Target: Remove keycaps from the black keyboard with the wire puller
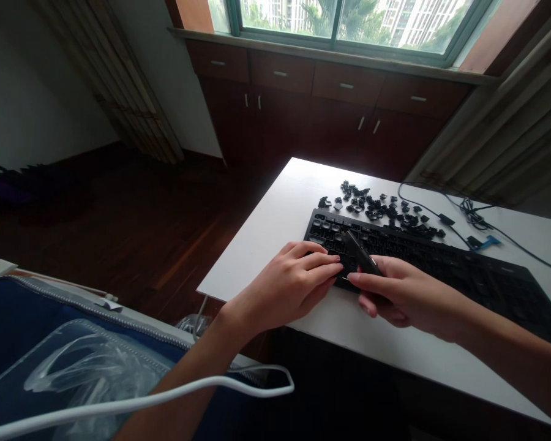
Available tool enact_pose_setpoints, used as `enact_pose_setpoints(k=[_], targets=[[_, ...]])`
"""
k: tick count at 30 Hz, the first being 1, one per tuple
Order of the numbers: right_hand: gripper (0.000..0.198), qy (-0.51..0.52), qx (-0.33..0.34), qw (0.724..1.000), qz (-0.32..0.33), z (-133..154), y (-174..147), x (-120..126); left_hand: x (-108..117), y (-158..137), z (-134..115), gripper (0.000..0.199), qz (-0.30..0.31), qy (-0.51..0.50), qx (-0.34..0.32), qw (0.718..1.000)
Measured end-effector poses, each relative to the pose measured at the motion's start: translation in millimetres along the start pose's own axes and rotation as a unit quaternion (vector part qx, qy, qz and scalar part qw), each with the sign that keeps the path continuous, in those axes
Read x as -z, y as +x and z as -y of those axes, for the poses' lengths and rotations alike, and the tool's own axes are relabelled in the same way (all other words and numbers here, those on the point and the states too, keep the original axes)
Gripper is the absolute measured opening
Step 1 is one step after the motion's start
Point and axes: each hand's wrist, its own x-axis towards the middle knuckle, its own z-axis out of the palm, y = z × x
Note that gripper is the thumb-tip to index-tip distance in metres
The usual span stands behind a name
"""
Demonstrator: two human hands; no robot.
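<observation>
A black keyboard (pixel 463 269) lies along the near side of the white table, with many keys off at its left part. My left hand (pixel 298 275) rests on the keyboard's left front edge, fingers stretched forward and bent slightly down onto the keys. My right hand (pixel 395 288) is closed around a slim black tool (pixel 360 250) with a metallic tip; its exact kind is unclear. That tip points up and left, over the keyboard's left part. Behind the keyboard lie loose black keycaps (pixel 376 208), scattered in a heap.
The white table (pixel 261 226) has a front left corner near my left wrist. A black cable (pixel 472 214) and a blue item (pixel 489 242) lie at the right. A white cord (pixel 165 398) crosses the lower left, above a dark blue zippered case (pixel 9 331) with clear plastic.
</observation>
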Motion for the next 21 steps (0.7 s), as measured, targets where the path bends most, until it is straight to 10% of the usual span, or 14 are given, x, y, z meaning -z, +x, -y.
enact_pose_setpoints(k=[12, 21], targets=[[0.04, -0.073, 0.081, 0.989, -0.099, -12, 4, -16, 1, 0, 0, 0.032, 0.0, 0.009, -0.013, 1.0], [0.02, -0.346, 0.243, 0.887, -0.188, -28, 3, -9, -1, -1, 1, 0.034, 0.006, 0.034, -0.018, 0.999]])
